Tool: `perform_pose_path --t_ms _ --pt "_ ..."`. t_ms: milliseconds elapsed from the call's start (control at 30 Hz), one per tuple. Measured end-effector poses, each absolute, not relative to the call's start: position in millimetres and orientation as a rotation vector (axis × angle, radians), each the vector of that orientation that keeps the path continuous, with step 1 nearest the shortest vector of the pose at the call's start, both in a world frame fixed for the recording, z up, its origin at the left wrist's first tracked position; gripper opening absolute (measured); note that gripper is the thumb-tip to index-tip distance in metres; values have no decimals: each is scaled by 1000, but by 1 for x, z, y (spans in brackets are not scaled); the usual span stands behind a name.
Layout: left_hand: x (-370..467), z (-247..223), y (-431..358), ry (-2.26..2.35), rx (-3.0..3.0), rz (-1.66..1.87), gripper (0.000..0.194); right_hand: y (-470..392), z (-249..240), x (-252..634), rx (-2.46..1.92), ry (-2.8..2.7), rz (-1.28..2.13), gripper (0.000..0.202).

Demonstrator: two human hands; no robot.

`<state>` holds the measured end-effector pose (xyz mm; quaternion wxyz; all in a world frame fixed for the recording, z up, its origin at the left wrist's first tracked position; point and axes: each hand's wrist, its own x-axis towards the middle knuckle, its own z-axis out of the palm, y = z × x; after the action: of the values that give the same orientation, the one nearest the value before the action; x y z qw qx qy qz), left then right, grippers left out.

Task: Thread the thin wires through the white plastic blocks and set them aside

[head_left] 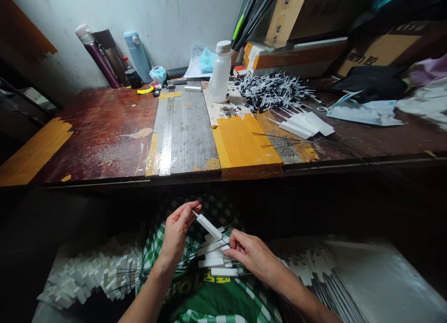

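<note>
My left hand (176, 230) is closed in a pinch on a thin white stick (194, 213). That stick runs into the upper end of a narrow white block (208, 226), which hangs tilted down to the right above my lap. At the block's lower end, my right hand (253, 254) pinches a thin dark wire (225, 242); whether the wire enters the block is too small to tell. Several similar white blocks (224, 272) with thin dark wires lie beneath on the green checked apron (206, 302).
Piles of white blocks lie left (84, 274) and right (305, 262) of my lap. On the taped workbench (104, 127) are a steel ruler (167, 136), a translucent bottle (220, 73), a heap of thin black-and-white sticks (275, 90) and some more white blocks (303, 125). Flasks (137, 55) and cardboard boxes stand behind.
</note>
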<state>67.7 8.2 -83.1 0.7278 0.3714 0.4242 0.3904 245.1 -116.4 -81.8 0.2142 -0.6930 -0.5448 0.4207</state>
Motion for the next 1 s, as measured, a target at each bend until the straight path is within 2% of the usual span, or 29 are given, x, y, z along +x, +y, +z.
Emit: perform_pose_path --t_ms 367,500,600,700,867,1000 --pt "70 -83 9 968 864 849 36 -117 -85 246 -2048 -1654 965 20" --pt "74 -81 1 990 899 843 37 -120 -93 241 -2078 -1746 779 19" --pt "80 -84 -9 1023 914 826 54 -123 -101 234 -2091 -1755 698 19" --pt "87 -87 -16 1021 908 839 67 -125 -103 228 -2076 -1711 729 17" --pt "90 -86 -15 984 877 830 66 -125 -92 228 -1872 -1668 943 12" --pt "87 -85 -13 970 874 805 65 -124 -82 234 -1792 -1686 1034 25"
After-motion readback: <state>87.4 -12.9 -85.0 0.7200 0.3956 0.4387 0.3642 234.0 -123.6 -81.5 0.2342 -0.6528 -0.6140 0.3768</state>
